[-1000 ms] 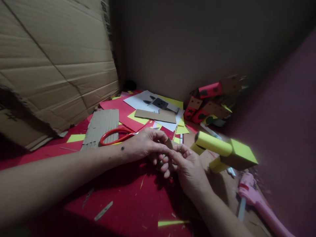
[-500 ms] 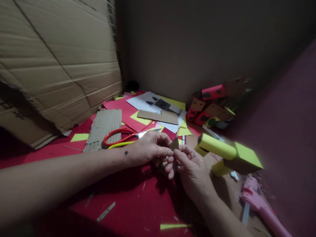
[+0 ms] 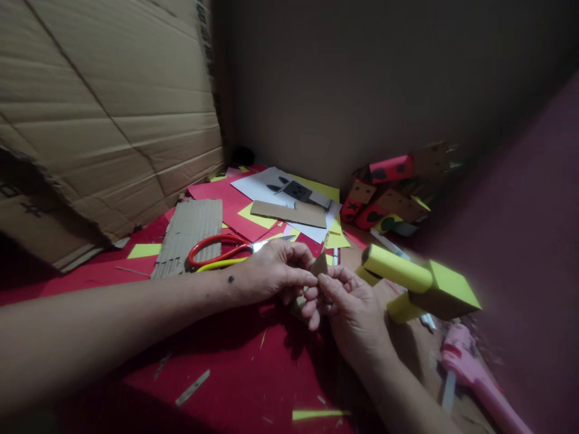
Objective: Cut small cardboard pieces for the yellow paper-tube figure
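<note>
while the left hand and right hand pinch a small brown cardboard piece in nearly closed grips, uneven thumb pressure could crease or tear it.

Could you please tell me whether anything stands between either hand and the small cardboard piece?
Nothing visible does: the left hand and right hand meet at the small cardboard piece, with it in their grip. The scissors lie beyond the left hand, out of the way. The hands hide part of the piece.
</note>
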Motion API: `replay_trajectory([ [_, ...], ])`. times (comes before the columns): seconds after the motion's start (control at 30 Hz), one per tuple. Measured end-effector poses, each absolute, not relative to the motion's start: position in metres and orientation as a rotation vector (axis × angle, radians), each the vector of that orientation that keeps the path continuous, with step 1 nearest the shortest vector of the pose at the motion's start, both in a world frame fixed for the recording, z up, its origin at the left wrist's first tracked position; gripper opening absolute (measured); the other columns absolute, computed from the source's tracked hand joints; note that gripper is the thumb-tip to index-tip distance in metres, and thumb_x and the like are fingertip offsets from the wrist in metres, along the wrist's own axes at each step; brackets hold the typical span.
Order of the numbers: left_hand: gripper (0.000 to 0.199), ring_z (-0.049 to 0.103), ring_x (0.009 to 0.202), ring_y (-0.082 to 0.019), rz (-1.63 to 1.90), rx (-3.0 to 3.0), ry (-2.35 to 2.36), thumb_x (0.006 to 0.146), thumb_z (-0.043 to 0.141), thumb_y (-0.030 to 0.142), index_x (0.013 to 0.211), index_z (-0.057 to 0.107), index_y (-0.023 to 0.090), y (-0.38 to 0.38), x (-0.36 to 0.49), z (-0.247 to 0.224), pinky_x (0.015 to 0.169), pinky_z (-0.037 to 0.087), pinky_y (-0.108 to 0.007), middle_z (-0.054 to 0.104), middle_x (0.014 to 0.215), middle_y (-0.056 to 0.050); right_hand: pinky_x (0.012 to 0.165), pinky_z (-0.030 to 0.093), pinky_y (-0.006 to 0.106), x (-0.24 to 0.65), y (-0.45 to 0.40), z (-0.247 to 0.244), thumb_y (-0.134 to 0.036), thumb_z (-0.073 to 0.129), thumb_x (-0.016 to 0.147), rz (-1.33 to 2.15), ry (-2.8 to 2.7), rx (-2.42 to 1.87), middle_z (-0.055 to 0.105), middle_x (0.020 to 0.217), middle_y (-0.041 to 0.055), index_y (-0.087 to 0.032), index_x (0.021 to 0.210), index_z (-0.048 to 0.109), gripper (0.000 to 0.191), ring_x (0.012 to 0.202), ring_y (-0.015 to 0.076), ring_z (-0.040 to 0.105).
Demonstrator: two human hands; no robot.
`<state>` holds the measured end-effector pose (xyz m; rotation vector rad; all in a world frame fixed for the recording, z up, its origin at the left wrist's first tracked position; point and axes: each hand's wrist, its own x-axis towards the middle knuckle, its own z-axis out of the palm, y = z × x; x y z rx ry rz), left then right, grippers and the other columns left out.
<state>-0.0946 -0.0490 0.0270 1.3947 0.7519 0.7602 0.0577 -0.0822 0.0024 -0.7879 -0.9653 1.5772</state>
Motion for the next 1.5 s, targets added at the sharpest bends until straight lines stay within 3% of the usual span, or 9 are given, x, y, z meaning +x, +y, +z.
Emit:
replay_trajectory([
  [0.4,0.013,0.052,0.046,-0.008,0.629,1.453,0.719,0.075,0.063,0.024,0.077,0.055,0.015,-0.041,-0.101,0.025,0.045,0.041,-0.020,0.059,0.059,0.002,0.029,0.045,0.017,0.062,-0.079,0.003,-0.022,0.069,0.072,1.704,-0.898,-0.764,0.066,0.053,0.0024,-0.013,0.068,0.056,0.016,0.037,0.0132,0.060],
  [0.57,0.025,0.053,0.047,-0.008,0.626,1.453,0.660,0.084,0.057,0.039,0.081,0.056,0.014,-0.037,-0.103,0.020,0.045,0.041,-0.019,0.059,0.061,0.000,0.028,0.044,0.016,0.061,-0.079,0.003,-0.021,0.069,0.071,1.711,-0.885,-0.764,0.066,0.052,0.0024,-0.013,0.069,0.057,0.014,0.035,0.0127,0.059],
  [0.83,0.022,0.043,0.035,-0.008,0.615,1.432,0.744,0.083,0.056,0.037,0.075,0.058,0.017,-0.040,-0.102,0.019,0.030,0.033,-0.017,0.054,0.051,0.003,0.027,0.043,0.019,0.061,-0.080,0.000,-0.026,0.064,0.074,1.770,-0.924,-0.830,0.067,0.054,0.0053,-0.014,0.073,0.055,0.015,0.034,0.0152,0.059],
  [1.13,0.023,0.034,0.030,-0.007,0.585,1.375,0.728,0.080,0.058,0.034,0.069,0.062,0.014,-0.041,-0.101,0.021,0.026,0.027,-0.018,0.047,0.043,0.002,0.027,0.037,0.014,0.061,-0.083,0.000,-0.026,0.068,0.072,1.685,-0.897,-0.989,0.064,0.049,0.0018,-0.015,0.072,0.055,0.017,0.033,0.0111,0.055],
  [1.5,0.023,0.045,0.038,-0.008,0.594,1.573,0.804,0.085,0.052,0.040,0.079,0.055,0.017,-0.043,-0.102,0.021,0.033,0.033,-0.018,0.058,0.062,0.000,0.028,0.042,0.018,0.060,-0.081,-0.002,-0.024,0.066,0.074,1.654,-0.944,-0.893,0.066,0.053,0.0034,-0.015,0.071,0.053,0.016,0.036,0.0132,0.058],
])
